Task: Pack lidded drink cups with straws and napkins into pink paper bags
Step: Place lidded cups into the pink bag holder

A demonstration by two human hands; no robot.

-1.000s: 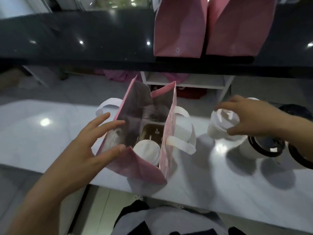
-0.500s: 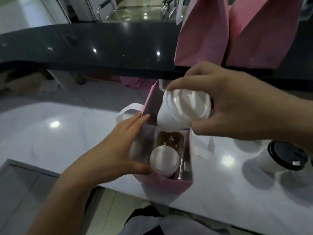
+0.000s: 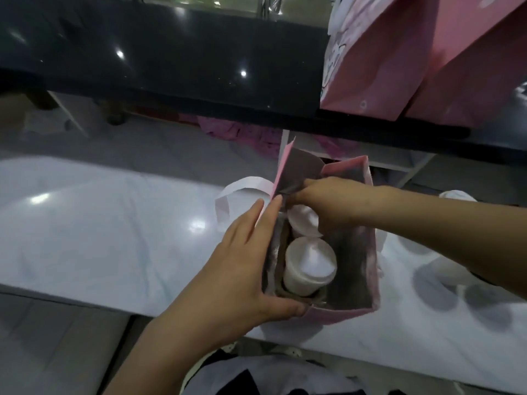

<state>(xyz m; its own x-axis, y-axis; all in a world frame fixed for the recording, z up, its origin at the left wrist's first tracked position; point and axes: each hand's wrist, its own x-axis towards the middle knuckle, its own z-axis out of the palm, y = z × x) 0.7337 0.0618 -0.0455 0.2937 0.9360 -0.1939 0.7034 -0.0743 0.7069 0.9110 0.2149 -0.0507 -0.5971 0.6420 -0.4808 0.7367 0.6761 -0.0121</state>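
Note:
An open pink paper bag (image 3: 346, 312) stands on the white counter (image 3: 99, 223). Inside it, a white lidded cup (image 3: 309, 266) sits in the near slot of a brown carrier. My right hand (image 3: 330, 203) reaches down into the bag from the right and grips a second white lidded cup (image 3: 302, 222) over the far slot. My left hand (image 3: 242, 269) holds the bag's left wall, fingers flat on the outside and thumb at the near corner. The bag's white handle (image 3: 236, 192) hangs out to the left.
Two more pink bags (image 3: 399, 61) stand on the black raised counter (image 3: 171, 58) at the back right. Other cups (image 3: 456, 195) are partly hidden behind my right forearm on the white counter. The counter's near edge runs just below the bag.
My right hand picked a white lidded cup off the counter at the right, carried it over the bag and lowered it inside. My left hand stayed on the bag's left wall.

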